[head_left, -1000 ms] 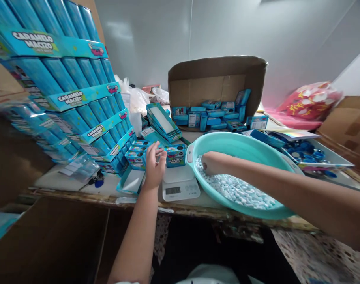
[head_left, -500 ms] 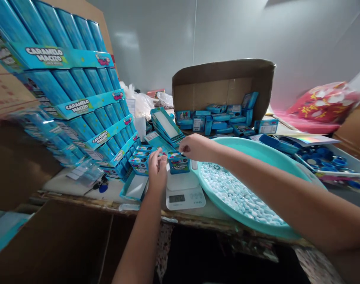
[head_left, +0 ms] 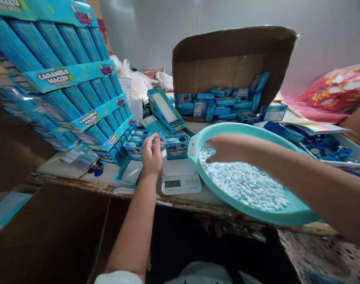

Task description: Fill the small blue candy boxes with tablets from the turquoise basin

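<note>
A small blue box (head_left: 176,148) marked "CARAMELO MACIZO" stands upright on a white kitchen scale (head_left: 181,184) with a lit display. Just left of this box is my left hand (head_left: 152,156), its fingers curled in with the thumb near them; what they hold, if anything, is hidden. My right hand (head_left: 217,148), blurred by motion, reaches over the turquoise basin (head_left: 227,128), thumb and fingers apart at the pale blue and white candies (head_left: 245,181). Similar small boxes (head_left: 134,146) and a shallow tray (head_left: 129,172) lie beyond and beside my left hand.
Tall stacks of filled display trays (head_left: 54,77) rise at the left. A cardboard carton (head_left: 209,69) on its side holds several blue boxes. Empty trays (head_left: 165,108) are piled behind the scale. Keys (head_left: 94,169) lie near the table edge; a white bin (head_left: 342,152) holds blue pieces at right.
My right hand has left the box on the scale and moved right, over the candies in the basin. The left hand stays beside the box. The view has shifted.
</note>
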The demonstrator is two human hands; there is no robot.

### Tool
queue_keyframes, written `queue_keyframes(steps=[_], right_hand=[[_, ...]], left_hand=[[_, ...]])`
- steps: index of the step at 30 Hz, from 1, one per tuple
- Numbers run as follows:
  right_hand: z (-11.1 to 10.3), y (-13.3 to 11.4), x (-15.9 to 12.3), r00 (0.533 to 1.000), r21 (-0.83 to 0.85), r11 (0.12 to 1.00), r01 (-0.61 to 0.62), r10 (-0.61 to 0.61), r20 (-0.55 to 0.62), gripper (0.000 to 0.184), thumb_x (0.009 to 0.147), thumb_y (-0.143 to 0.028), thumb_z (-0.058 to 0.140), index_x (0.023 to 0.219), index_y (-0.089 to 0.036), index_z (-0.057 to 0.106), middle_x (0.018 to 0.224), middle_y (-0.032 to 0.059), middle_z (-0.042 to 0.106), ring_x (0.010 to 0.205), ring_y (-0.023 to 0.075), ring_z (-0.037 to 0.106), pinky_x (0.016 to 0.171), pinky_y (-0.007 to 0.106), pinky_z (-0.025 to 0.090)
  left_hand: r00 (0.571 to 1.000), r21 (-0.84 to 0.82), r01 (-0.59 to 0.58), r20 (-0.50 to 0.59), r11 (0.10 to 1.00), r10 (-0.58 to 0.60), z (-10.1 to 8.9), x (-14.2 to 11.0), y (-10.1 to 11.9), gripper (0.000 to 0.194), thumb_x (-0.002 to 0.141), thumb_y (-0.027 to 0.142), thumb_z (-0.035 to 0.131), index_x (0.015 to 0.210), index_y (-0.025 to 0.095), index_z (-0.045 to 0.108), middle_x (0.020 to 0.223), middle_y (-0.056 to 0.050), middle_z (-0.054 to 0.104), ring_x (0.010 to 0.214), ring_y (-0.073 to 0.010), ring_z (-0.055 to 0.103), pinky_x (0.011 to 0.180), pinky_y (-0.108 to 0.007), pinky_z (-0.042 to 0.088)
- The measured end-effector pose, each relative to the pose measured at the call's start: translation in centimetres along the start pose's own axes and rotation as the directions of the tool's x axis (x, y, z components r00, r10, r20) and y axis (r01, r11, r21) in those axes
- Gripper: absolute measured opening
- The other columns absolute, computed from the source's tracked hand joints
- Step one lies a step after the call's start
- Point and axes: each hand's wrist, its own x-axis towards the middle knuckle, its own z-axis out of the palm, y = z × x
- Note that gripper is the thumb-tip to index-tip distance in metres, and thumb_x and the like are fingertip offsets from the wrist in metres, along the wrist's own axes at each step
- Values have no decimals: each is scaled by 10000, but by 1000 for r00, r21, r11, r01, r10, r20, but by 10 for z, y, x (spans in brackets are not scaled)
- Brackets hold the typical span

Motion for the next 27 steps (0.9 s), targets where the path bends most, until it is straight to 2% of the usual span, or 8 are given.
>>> queue_keyframes(steps=[3, 6, 9, 12, 17, 21, 27], right_hand=[[25, 10, 2, 987, 174, 985, -1, -27, 157, 521, 806, -423, 771, 1238, -150, 668, 1140, 104, 722, 953, 255, 676, 731, 311, 482], [36, 8, 7, 988, 198, 980, 10, -40, 152, 410, 800, -356, 767, 1154, -167, 681, 1064, 62, 732, 879, 212, 665, 695, 287, 455], [35, 3, 8, 988, 171, 984, 44, -69, 141, 258, 780, -331, 762, 984, -185, 700, 965, 49, 726, 816, 214, 638, 665, 297, 420], [32, 0, 6, 988, 141, 988, 65, -83, 127, 203, 758, -339, 743, 883, -195, 675, 881, 47, 703, 750, 208, 608, 640, 300, 401], [37, -2, 5, 991, 110, 992, 56, -68, 113, 200, 731, -343, 713, 866, -210, 649, 823, 38, 682, 669, 193, 557, 579, 297, 367], [42, 1, 7, 991, 101, 994, 50, -62, 118, 96, 695, -223, 671, 789, -216, 650, 777, 31, 662, 645, 187, 534, 573, 302, 341], [42, 7, 9, 989, 130, 991, 34, -52, 137, 123, 657, -201, 673, 778, -225, 673, 761, 6, 652, 649, 177, 535, 563, 294, 328]], left_hand=[[1000, -22, -1, 4, 1000, 1, 1, 0, -1, 514, 994, 606, 490, 1232, 180, 651, 1231, -137, 632, 940, -197, 677, 873, -365, 574], [1000, -30, -13, 0, 999, 13, 2, 0, 0, 526, 989, 623, 490, 1224, 183, 658, 1212, -133, 641, 919, -189, 678, 871, -364, 575], [1000, -49, 14, -9, 999, -15, 1, -1, 0, 517, 992, 624, 484, 1220, 195, 662, 1199, -125, 647, 893, -178, 679, 849, -348, 577], [999, -54, 38, -4, 998, -38, 0, -1, -1, 503, 1000, 613, 478, 1215, 200, 667, 1183, -120, 658, 888, -174, 679, 838, -339, 576], [999, -39, 52, -6, 998, -53, -1, 0, -2, 504, 1006, 605, 471, 1218, 194, 672, 1173, -119, 671, 888, -177, 680, 826, -333, 569], [998, -18, 60, -9, 998, -60, -2, 0, -3, 507, 1017, 597, 448, 1213, 189, 678, 1145, -116, 682, 879, -177, 674, 811, -327, 561], [998, -5, 56, 14, 998, -56, -1, -1, -2, 503, 1021, 584, 444, 1215, 186, 681, 1168, -122, 682, 884, -177, 666, 818, -329, 561]])
